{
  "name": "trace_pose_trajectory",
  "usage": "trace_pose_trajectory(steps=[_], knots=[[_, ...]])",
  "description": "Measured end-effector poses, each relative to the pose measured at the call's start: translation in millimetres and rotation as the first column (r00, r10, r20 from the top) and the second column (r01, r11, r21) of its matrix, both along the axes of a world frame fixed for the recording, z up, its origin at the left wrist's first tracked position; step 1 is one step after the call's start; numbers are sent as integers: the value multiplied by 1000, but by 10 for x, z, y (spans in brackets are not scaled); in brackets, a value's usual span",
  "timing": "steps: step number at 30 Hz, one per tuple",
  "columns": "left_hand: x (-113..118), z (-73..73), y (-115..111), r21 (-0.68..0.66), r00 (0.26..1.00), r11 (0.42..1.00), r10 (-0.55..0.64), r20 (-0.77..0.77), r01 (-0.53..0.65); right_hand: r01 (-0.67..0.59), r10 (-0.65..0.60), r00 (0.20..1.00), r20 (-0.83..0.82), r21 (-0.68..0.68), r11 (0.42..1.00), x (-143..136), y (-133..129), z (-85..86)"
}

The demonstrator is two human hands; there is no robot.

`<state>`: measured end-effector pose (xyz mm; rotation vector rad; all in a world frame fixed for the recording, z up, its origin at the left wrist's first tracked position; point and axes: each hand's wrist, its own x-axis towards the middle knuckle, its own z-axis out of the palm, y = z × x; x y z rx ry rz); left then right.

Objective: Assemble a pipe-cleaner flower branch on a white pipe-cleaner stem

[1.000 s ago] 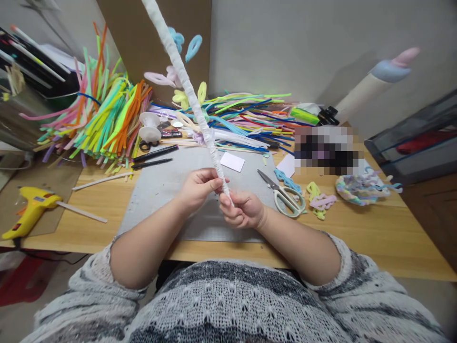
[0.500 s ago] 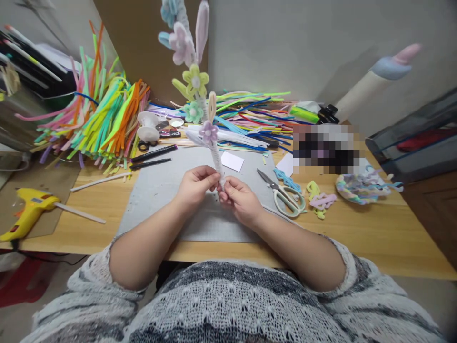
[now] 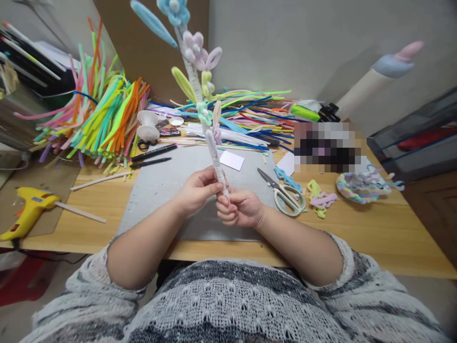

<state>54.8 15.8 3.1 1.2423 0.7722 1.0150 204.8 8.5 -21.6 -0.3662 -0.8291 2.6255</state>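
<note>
Both hands grip a long pipe-cleaner flower stem (image 3: 193, 75), wrapped in white and leaning up to the left over the grey mat (image 3: 150, 209). Along it sit a blue flower (image 3: 174, 6), a pink flower (image 3: 195, 48), a green flower (image 3: 204, 113) and several looped leaves. Its top is cut off by the picture's upper edge. My left hand (image 3: 202, 190) closes round the lower stem with thumb and fingers. Just below, my right hand (image 3: 243, 207) is closed on the stem's bottom end, its fingers curled.
Scissors (image 3: 288, 200) lie right of the mat, by blue, yellow and pink pipe-cleaner pieces (image 3: 323, 200). A yellow glue gun (image 3: 34, 205) rests at the left. Bundled pipe cleaners (image 3: 103, 119) stand behind it, with more loose ones (image 3: 246, 114) along the wall. A white card (image 3: 232, 160) lies on the mat.
The flower stem has turned about its length, so its flowers and leaves face differently. My right hand has shifted slightly down and its fingers have curled more.
</note>
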Motion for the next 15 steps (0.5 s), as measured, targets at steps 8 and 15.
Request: trace_pose_trajectory(steps=[8,15], knots=[[82,-96,20,99,938,941,333,-101,-323,496,-763,634,124,692,525,-205,-84,-82],[106,-140,35,-121,968,964,244,57,-236,550,-650,755,90,453,702,-187,-71,-103]])
